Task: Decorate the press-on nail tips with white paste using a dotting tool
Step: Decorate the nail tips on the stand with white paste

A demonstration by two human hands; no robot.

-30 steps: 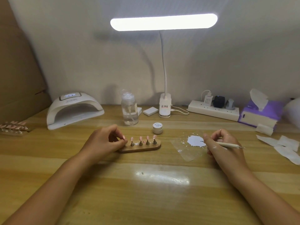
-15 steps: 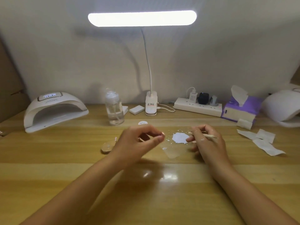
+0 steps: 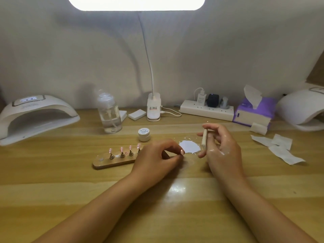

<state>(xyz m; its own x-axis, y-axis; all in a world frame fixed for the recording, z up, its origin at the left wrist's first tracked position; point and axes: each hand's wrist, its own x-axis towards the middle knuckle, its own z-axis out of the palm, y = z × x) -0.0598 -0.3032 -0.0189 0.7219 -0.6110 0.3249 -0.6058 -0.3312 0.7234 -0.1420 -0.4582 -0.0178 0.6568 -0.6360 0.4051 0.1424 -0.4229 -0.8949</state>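
Left hand point(image 3: 156, 157) moved from holder's point(image 3: 112, 163) left end to beside white paste point(image 3: 190, 146), pinching something small, likely a nail tip point(image 3: 182, 152) | right hand point(image 3: 222, 148) gripped dotting tool point(image 3: 204, 139) upright, ready to load

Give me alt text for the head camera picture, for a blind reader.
A right hand holds a dotting tool beside white paste on a wooden table, while the left hand pinches what looks like a nail tip. Four pink tips sit on a stand nearby.
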